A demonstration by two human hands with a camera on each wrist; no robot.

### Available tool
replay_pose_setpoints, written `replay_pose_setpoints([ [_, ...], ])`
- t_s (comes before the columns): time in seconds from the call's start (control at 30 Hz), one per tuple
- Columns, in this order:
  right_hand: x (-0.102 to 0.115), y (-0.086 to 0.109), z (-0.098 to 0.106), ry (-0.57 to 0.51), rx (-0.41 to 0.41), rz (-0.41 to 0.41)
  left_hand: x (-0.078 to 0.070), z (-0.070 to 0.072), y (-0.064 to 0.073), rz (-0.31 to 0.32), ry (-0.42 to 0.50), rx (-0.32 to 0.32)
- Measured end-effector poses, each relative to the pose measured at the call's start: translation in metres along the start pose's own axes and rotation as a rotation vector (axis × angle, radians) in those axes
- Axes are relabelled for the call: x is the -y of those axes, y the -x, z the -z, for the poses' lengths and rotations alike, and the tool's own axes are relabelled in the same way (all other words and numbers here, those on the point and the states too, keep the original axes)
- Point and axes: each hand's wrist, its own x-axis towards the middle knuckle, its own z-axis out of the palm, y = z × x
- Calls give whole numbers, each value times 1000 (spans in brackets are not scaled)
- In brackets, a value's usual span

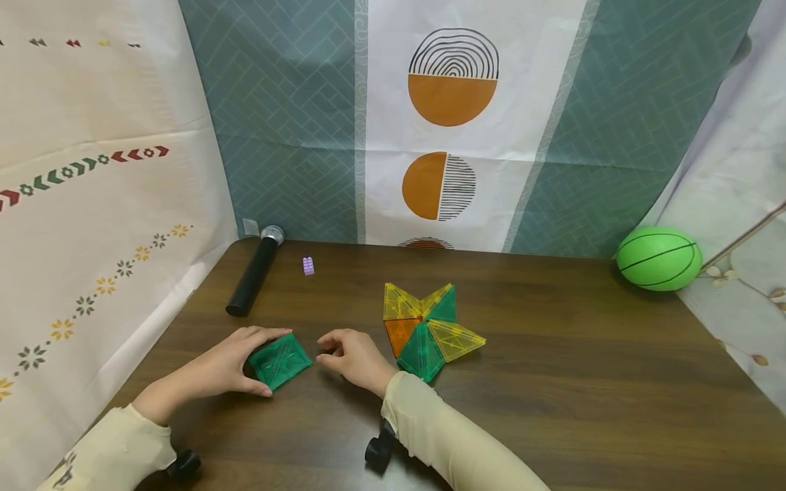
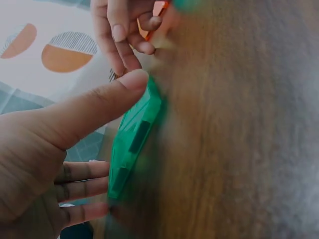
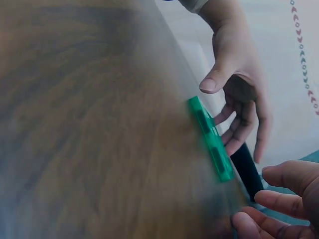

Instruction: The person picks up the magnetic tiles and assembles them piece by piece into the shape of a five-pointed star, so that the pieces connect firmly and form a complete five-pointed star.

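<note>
My left hand (image 1: 230, 365) spans a green translucent magnetic tile piece (image 1: 280, 363) at the left of the table. Its thumb is at the near corner and its index finger at the far corner. A seam runs across this four-sided piece, which looks like triangles side by side. Just to its right hovers my right hand (image 1: 355, 358), fingers loosely bent, with nothing held. Beyond that hand lies a star-like arrangement of yellow, green and orange magnetic tiles (image 1: 422, 344). The left wrist view shows the green piece's edge (image 2: 134, 139) low against the tabletop.
A black microphone (image 1: 254, 276) lies at the back left. Beside it is a small purple toy brick (image 1: 308, 266). A green ball (image 1: 659, 258) sits at the back right corner of the wooden table (image 1: 583, 382). Patterned cloths (image 1: 288, 123) hang around the table.
</note>
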Motion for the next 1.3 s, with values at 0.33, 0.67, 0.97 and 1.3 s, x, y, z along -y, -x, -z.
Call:
replay_pose_setpoints([
  [0.33, 9, -7, -13, 23, 41, 50, 0, -5, 4, -23, -63, -53],
  [0.67, 13, -5, -15, -40, 38, 34, -4, -12, 6, -33, -92, -108],
  [0.97, 14, -1, -8, -78, 24, -27, -10, -15, 6, -74, -101, -180],
  [1.3, 18, 2, 6, -169, -7, -9, -19, -11, 3, -122, -69, -251],
])
